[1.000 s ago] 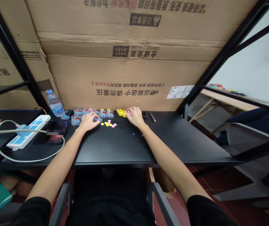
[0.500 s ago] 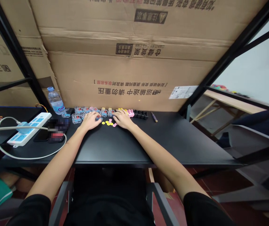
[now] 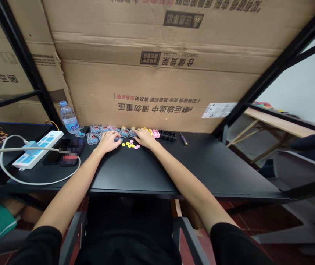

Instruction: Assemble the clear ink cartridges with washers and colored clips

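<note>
My left hand [image 3: 110, 141] rests low over the desk with curled fingers around a small clear plastic block [image 3: 118, 139]. To its right, my right hand [image 3: 145, 138] lies palm down with fingers apart, its fingertips against another clear plastic block [image 3: 132, 132]; whether it grips this block is hard to see. Between the hands lie several flat yellow rings [image 3: 129, 144] and pink rings [image 3: 136, 147]. More clear blocks with blue and red parts [image 3: 92, 138] are gathered behind and left of my left hand. Pink pieces [image 3: 155, 133] and black pieces [image 3: 167, 135] stand right of my right hand.
A screwdriver-like tool [image 3: 183, 139] lies farther right on the black desk [image 3: 143, 173]. At the left are a water bottle [image 3: 69, 118], a white power strip [image 3: 38, 150], a looping cable [image 3: 33, 183] and phones [image 3: 68, 160]. Cardboard [image 3: 157, 81] walls off the back.
The whole view has shifted slightly to the right in the picture. Both hands stay in nearly the same place among the pieces.
</note>
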The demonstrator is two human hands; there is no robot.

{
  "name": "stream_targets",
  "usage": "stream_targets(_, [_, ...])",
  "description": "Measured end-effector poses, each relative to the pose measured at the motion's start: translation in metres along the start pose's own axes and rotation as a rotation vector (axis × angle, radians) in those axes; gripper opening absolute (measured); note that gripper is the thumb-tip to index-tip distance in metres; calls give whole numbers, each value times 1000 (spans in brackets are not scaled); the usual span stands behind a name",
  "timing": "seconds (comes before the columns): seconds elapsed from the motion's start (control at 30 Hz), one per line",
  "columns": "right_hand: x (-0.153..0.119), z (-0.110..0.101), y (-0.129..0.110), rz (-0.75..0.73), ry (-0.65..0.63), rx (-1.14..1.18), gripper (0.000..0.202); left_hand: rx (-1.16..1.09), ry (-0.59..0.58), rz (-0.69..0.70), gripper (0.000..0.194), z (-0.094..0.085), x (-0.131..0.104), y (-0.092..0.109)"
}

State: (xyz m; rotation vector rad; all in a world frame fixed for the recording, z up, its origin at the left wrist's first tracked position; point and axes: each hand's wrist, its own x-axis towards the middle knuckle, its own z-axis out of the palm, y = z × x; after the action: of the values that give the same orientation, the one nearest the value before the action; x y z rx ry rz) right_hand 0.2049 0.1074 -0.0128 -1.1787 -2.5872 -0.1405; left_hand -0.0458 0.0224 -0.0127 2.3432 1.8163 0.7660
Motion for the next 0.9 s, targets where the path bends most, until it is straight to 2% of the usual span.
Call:
stream_targets(0.27, [-3,-4,3,19,0,68,44,-2,0,1,24,-1,0,0])
stream_targets(0.4, [-3,-5,0,59,24,92,34,-5,-3,0,24,-1,0,1])
stream_targets(0.53, [7,-4,-7,107,25,94,38,-2,1,-4,23,-1,0,1])
stream_targets(0.73, [31,-3,-12,121,-78,82,39,-5,-8,3,22,-1,0,0])
stream_targets(0.9, [31,-4,-14,141,-86,66,41,-16,-8,6,20,-2,0,0])
